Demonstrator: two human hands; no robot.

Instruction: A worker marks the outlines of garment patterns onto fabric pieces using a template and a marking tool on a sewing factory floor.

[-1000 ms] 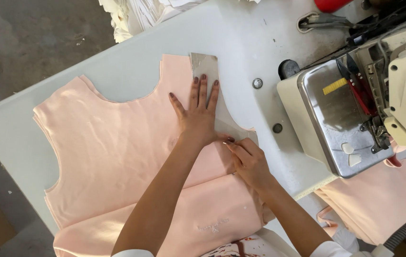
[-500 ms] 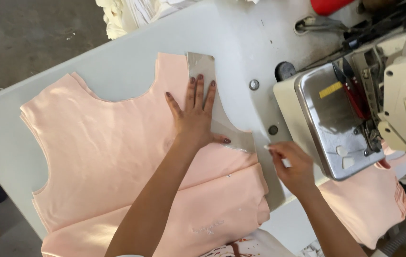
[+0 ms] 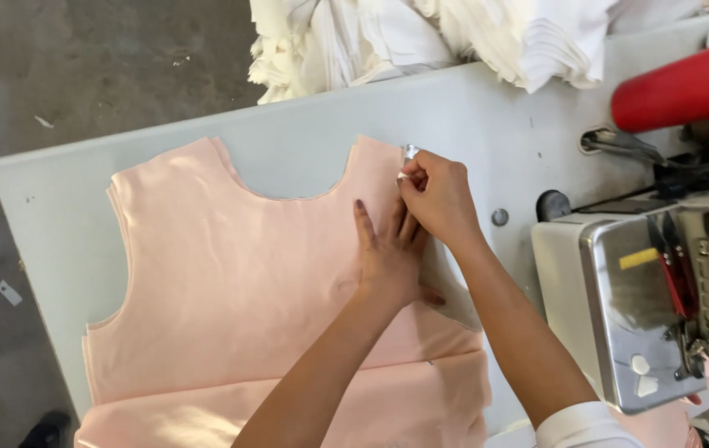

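A stack of pink sleeveless garment panels (image 3: pixel 238 299) lies flat on the grey-white sewing table (image 3: pixel 471 116), neckline toward the far edge. My left hand (image 3: pixel 388 253) presses flat on the right shoulder strip of the top panel, fingers spread. My right hand (image 3: pixel 433 195) is over the far end of that shoulder strip, its fingertips pinched on a small pale tag or strip (image 3: pixel 409 154) at the fabric's edge. A grey pattern piece (image 3: pixel 454 299) shows under the pink fabric beside my left hand.
A sewing machine (image 3: pixel 653 307) with a shiny metal plate stands at the right. A red roll (image 3: pixel 686 83) lies behind it. Piles of white fabric (image 3: pixel 421 37) sit beyond the table's far edge. Concrete floor (image 3: pixel 80 75) lies to the left.
My right hand has gone from near the machine up to the shoulder strip's far end and pinched a small pale piece there. My left hand stays pressed on the fabric. The view has shifted.
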